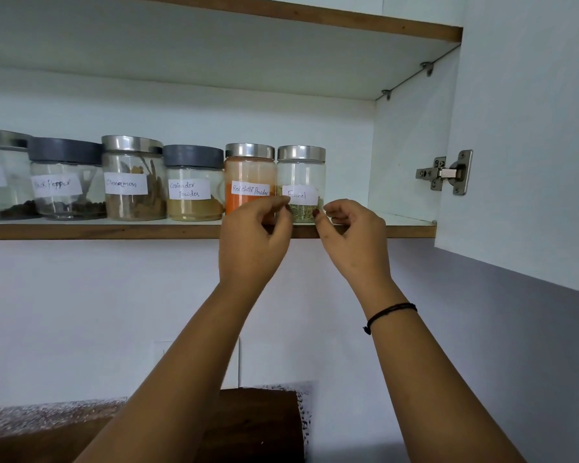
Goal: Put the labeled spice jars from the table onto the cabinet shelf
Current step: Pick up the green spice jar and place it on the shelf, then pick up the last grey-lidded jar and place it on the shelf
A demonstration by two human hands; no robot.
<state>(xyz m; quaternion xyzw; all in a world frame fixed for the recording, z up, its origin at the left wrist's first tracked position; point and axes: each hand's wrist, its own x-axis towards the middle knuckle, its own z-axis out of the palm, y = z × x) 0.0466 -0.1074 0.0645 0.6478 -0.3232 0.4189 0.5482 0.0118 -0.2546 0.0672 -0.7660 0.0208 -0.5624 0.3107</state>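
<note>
Both hands up at the shelf (114,230) edge, either side of the Fennel jar (301,182). Left hand (253,242) loosely curled, fingertips pinched near the jar's lower left, in front of the glass; right hand (355,235) half-closed, fingertips just beside its lower right. Cannot tell whether either hand touches the jar; neither wraps it. Jar stands upright at the right end of the row, at the shelf's front edge, touching or nearly touching the Red Chilli jar (249,178). Risks, as judged: jar sits close to the lip, so a fingertip catching it could tip it forward off the shelf; a sideways nudge could knock the Red Chilli jar and crowd the row leftward; glass on glass may chip. Count: six jars in view on the shelf, four with steel lids, two with grey lids; the leftmost jar (0,175) is cut by the frame. Others: Black Pepper (64,182), Cinnamon (132,178), Coriander (193,185). One hinge (447,172) on the open door. Whether more jars wait on the table cannot be seen
</note>
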